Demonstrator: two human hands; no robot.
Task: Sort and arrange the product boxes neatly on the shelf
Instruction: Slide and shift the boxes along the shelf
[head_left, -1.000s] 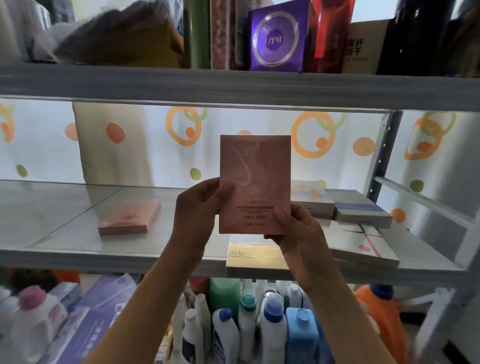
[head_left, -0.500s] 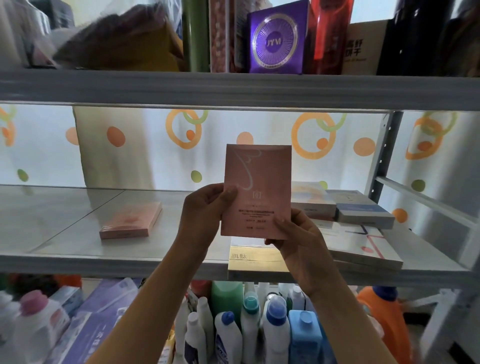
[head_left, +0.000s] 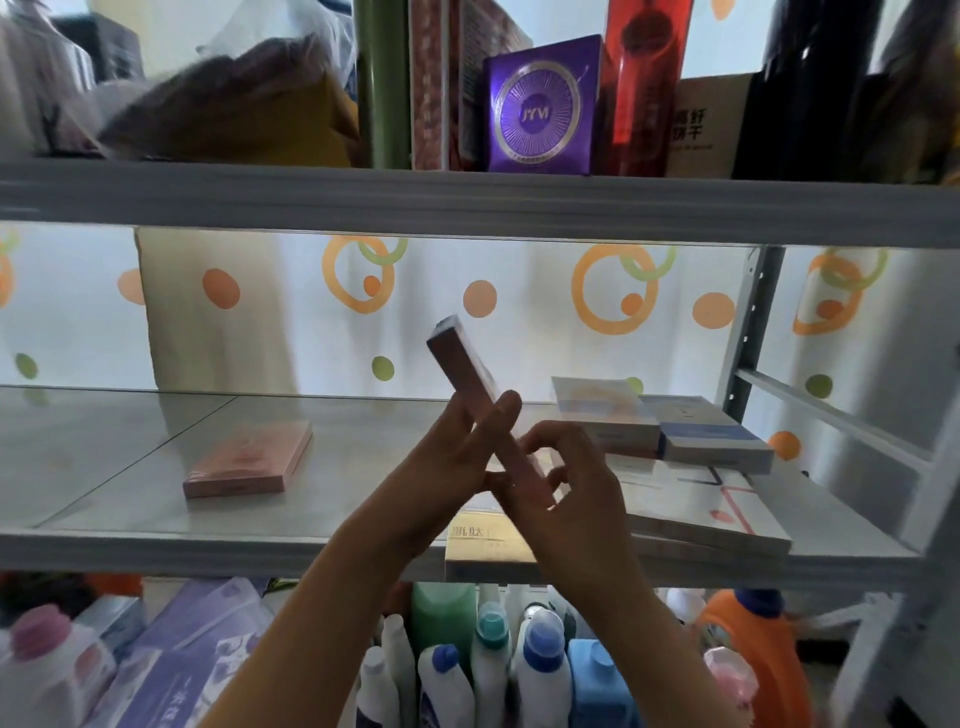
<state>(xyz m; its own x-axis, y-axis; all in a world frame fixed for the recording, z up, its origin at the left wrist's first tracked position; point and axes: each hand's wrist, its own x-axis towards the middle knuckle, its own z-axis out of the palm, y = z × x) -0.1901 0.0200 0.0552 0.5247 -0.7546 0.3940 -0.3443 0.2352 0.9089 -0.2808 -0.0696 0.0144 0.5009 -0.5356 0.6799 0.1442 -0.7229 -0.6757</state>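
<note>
I hold a flat pink box (head_left: 460, 358) edge-on and tilted above the middle shelf (head_left: 130, 535). My left hand (head_left: 457, 452) grips its lower half from the left, fingers along its side. My right hand (head_left: 566, 483) pinches its lower end from the right. A second pink box (head_left: 248, 458) lies flat on the shelf to the left. On the right of the shelf lie a gold box (head_left: 488, 540) at the front edge, a wide white box (head_left: 706, 512), and two smaller white and blue boxes (head_left: 711, 436) stacked behind.
The upper shelf (head_left: 467, 200) carries a purple box (head_left: 540, 104), red and dark packages and a bag. Below stand several detergent bottles (head_left: 540, 670) and purple cartons (head_left: 197, 649). A grey upright post (head_left: 748, 332) stands at the right. The left part of the middle shelf is bare.
The pink box was upright with its face toward me; now it is turned edge-on and tilted left. Both hands have shifted lower on it.
</note>
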